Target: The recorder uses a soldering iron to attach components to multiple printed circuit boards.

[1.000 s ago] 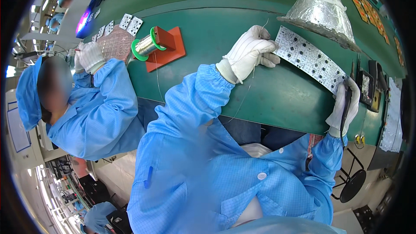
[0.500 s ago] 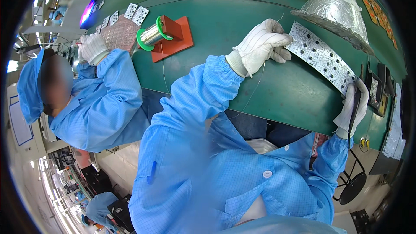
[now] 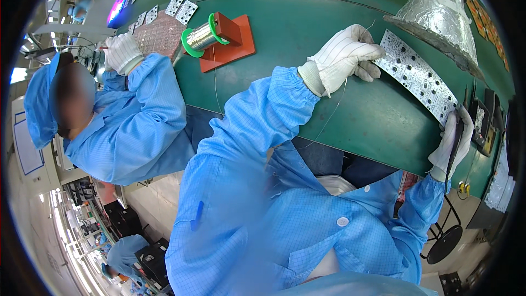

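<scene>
Green bench mat [image 3: 339, 115] fills the upper half of the frame, curving with the lens; we are on a production line, with other blue-coated workers at far left.

We note a long white circuit board strip [image 3: 419, 79] lying flat on the mat at upper right, running diagonally from upper centre down toward the right edge, studded with small dark components.

Our left hand [image 3: 344, 55], in a white glove, rests at the strip's upper-left end, fingers curled and pinching a thin solder wire [image 3: 334, 112] that trails down off the bench edge. Our right hand [image 3: 450, 142], also gloved, is closed around a dark soldering iron [image 3: 456, 137] at the strip's lower-right end. Whether the tip touches the board we cannot tell. The two hands are well apart, one at each end of the strip.

Our judgement: we are soldering joints on the strip, with wire and iron both in hand but not yet brought together. The next move calls for bringing the wire end and the iron tip to the same pad while keeping the strip from sliding.

Further out: a foil-wrapped cone [image 3: 438, 16] hangs above the strip at upper right. A solder spool [image 3: 203, 35] on a red stand [image 3: 233, 41] sits at upper centre-left. A neighbouring worker's gloved hand [image 3: 121, 52] rests by a pinkish board panel [image 3: 159, 35] at upper left.
</scene>
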Motion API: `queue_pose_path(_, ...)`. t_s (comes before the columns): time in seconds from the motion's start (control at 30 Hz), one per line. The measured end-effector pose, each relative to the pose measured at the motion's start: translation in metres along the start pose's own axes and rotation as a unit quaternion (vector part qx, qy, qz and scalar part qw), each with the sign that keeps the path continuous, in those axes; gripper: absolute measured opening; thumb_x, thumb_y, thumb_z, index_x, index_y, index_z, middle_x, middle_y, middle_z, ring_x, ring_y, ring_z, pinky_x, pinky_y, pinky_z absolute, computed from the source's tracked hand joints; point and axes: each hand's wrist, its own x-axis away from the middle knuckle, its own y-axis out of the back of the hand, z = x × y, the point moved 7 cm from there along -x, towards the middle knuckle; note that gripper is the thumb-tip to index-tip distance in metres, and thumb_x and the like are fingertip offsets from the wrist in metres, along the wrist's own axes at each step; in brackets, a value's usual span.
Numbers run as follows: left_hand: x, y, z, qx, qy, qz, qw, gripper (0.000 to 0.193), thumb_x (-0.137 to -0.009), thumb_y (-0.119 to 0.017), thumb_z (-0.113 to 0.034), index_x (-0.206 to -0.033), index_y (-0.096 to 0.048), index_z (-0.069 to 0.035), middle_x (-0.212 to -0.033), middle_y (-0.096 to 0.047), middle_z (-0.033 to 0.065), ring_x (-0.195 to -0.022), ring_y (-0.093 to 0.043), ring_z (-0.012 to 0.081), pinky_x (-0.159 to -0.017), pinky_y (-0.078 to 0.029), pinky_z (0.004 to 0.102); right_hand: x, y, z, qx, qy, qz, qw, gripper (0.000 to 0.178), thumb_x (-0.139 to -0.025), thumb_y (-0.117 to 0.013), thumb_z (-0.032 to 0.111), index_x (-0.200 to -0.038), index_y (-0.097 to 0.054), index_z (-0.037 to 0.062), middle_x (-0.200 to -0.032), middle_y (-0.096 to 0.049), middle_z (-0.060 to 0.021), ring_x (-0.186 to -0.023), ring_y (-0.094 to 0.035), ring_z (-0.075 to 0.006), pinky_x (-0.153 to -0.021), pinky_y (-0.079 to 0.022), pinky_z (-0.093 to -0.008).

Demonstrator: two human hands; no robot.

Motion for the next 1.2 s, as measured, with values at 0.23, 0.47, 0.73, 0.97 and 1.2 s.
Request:
queue_pose_path(0.23,-0.003,-0.001,-0.003,-0.003,-0.001,0.011,1.000,0.043,-0.090,-0.070,-0.027,-0.110,-0.046,0.002,-0.099,-0.058,0.0128,-0.073,-0.069,0.0210,-0.062,-0.058,0.0283,-0.003,0.001,0.010,0.004,0.024,0.006,1.000,0.033,-0.097,-0.062,0.017,-0.125,-0.058,-0.0003,-0.109,-0.067,-0.0111,-0.096,-0.063,-0.0141,-0.082,-0.051,-0.0260)
queue_pose_path(0.47,0.002,0.004,-0.005,-0.044,-0.002,-0.023,0.999,0.050,-0.089,-0.069,-0.033,-0.112,-0.047,0.006,-0.098,-0.060,0.0148,-0.072,-0.068,0.0210,-0.060,-0.057,0.0287,0.003,-0.002,-0.004,-0.023,0.019,-0.009,1.000,0.034,-0.097,-0.062,0.019,-0.126,-0.058,0.0017,-0.109,-0.067,-0.0083,-0.084,-0.059,-0.0102,-0.071,-0.048,-0.0241)
queue_pose_path(0.73,0.002,0.003,-0.010,-0.044,-0.017,-0.018,0.999,0.045,-0.088,-0.071,-0.029,-0.107,-0.048,0.005,-0.094,-0.059,0.0144,-0.070,-0.068,0.0187,-0.060,-0.058,0.0277,0.000,-0.001,-0.004,-0.018,0.042,-0.011,0.999,0.035,-0.097,-0.063,0.020,-0.126,-0.058,0.0024,-0.109,-0.066,-0.0069,-0.084,-0.060,-0.0111,-0.070,-0.048,-0.0235)
queue_pose_path(0.97,0.003,0.002,-0.007,-0.048,-0.032,-0.009,0.998,0.045,-0.090,-0.069,-0.026,-0.110,-0.045,0.006,-0.097,-0.059,0.0155,-0.077,-0.071,0.0219,-0.064,-0.059,0.0285,0.002,-0.002,-0.010,-0.028,-0.036,0.012,0.999,0.036,-0.096,-0.064,0.020,-0.128,-0.058,0.0048,-0.111,-0.067,-0.0078,-0.084,-0.062,-0.0103,-0.066,-0.049,-0.0229)
queue_pose_path(1.2,0.002,0.003,-0.013,-0.027,-0.041,0.001,0.999,0.044,-0.090,-0.071,-0.023,-0.110,-0.044,0.006,-0.099,-0.059,0.0156,-0.083,-0.071,0.0237,-0.069,-0.060,0.0280,-0.004,-0.002,0.000,-0.023,-0.027,0.002,0.999,0.040,-0.094,-0.066,0.021,-0.130,-0.057,0.0046,-0.112,-0.067,-0.0098,-0.088,-0.064,-0.0131,-0.067,-0.052,-0.0249)
